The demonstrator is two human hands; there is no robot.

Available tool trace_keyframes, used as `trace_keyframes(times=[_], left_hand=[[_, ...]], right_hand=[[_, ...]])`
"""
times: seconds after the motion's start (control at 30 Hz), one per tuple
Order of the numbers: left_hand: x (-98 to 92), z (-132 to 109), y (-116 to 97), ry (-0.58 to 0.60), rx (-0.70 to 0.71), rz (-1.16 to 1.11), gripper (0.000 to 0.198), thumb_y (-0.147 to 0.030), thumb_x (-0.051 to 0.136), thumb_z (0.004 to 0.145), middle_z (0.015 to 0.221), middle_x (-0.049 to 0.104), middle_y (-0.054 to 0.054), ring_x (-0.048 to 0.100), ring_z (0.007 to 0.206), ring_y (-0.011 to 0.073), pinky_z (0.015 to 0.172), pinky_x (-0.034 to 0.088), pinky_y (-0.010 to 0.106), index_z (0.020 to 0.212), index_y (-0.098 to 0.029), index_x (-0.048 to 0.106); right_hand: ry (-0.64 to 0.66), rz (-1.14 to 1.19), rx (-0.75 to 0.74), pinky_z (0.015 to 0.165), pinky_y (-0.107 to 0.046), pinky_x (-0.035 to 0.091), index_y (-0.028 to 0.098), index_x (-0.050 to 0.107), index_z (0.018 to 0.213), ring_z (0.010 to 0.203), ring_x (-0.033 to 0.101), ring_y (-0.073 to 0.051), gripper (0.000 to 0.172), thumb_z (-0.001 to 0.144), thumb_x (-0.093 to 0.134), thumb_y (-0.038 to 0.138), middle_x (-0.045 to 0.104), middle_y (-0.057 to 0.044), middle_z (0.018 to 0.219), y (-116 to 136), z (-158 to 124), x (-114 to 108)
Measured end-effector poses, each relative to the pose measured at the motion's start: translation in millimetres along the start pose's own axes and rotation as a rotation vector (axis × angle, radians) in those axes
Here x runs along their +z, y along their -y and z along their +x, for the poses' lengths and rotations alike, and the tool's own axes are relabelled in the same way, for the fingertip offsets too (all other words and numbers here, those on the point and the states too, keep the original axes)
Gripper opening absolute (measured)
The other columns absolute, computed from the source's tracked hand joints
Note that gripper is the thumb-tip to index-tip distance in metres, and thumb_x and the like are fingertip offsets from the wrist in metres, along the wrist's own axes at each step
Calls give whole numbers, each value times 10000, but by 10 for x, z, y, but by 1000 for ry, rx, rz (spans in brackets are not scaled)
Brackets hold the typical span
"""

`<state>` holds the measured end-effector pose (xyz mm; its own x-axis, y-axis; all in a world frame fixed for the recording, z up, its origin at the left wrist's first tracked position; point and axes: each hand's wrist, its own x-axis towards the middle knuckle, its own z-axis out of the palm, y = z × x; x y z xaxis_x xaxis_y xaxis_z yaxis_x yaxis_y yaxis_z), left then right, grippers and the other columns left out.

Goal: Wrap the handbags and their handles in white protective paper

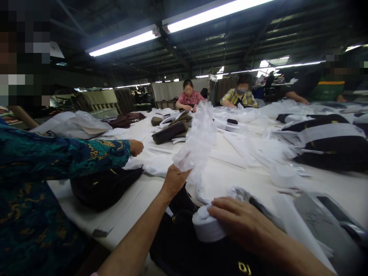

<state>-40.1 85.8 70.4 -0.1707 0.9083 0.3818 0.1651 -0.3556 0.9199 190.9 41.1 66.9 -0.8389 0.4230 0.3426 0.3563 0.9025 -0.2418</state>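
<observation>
1. Up above the black leather handbag (185, 251), the left hand (174, 181) pinched a crumpled sheet of thin white tissue paper (198, 142).
2. The right hand (240, 222) lay over a white paper wad (204, 229) on that bag; whether it gripped, I couldn't tell.
3. The sheet was likely light, soft and tear-prone; best held by gathered folds.
4. Gold lettering (243, 267) on the bag was unreadable.

Not much to report on the person: both forearms are bare right up from the left hand (174, 180) and right hand (241, 222); a tiny pink sliver of sleeve (93, 273) shows far back from the left hand.
</observation>
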Motion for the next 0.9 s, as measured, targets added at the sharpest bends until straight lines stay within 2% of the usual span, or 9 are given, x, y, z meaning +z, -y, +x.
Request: trace_keyframes(times=[0.1,0.17,0.33,0.4,0.43,0.53,0.63,0.77,0.9], left_hand=[[43,57,-76,327,0,96,422,-298,596,743,1053,626,28,542,1016,196,890,411,303,1145,-185,532],[83,28,-58,455,-25,140,344,-287,572,747,947,652,22,577,894,186,793,448,278,1071,-169,580],[163,-228,85,632,-46,148,163,-228,547,726,698,649,-6,581,676,156,643,446,230,784,-149,676],[132,-310,116,655,-52,144,168,-210,526,729,672,643,-7,583,673,160,650,446,238,768,-155,680],[101,-343,119,663,-57,140,183,-204,514,735,703,650,-1,588,700,167,666,450,247,797,-161,679],[-18,-467,92,555,-59,126,278,-232,477,776,971,643,43,579,889,200,754,454,290,1009,-187,620],[-97,-686,55,368,22,191,421,-303,571,736,1162,553,71,511,1040,233,849,420,322,1141,-201,518],[-98,-944,81,287,8,357,457,-229,652,659,1041,598,47,547,934,220,837,412,311,1096,-203,524],[-162,-945,176,168,-157,180,295,-268,594,737,935,617,22,560,858,198,781,432,292,1020,-201,545]], right_hand=[[29,-154,-131,825,-315,474,223,480,1179,1050,525,-211,383,817,447,103,575,-75,1138,190,45,166],[-33,-235,-185,852,-334,458,206,488,1169,1104,485,-227,334,838,462,169,562,-76,1163,298,79,287],[-296,-419,-160,1013,-582,155,202,551,1062,1273,255,-304,237,843,469,238,391,-103,1350,367,180,328],[-285,-422,-38,963,-668,89,218,568,1021,1279,212,-361,233,791,531,232,325,-121,1387,290,220,213],[-226,-393,14,947,-670,129,228,572,1019,1261,248,-373,262,757,564,225,333,-129,1380,236,242,145],[-9,-269,121,875,-535,368,231,577,1046,1090,471,-324,375,676,613,178,475,-136,1254,67,317,-24],[25,-212,189,806,-432,442,218,595,1040,982,529,-276,384,661,623,160,546,-118,1146,-34,404,-75],[26,-147,105,869,-453,411,237,549,1134,1098,469,-289,432,717,635,307,469,-131,1253,-92,436,-39],[-82,-234,-10,969,-539,285,239,405,1282,1284,234,-337,640,718,619,453,146,-156,1447,-319,244,-42]])
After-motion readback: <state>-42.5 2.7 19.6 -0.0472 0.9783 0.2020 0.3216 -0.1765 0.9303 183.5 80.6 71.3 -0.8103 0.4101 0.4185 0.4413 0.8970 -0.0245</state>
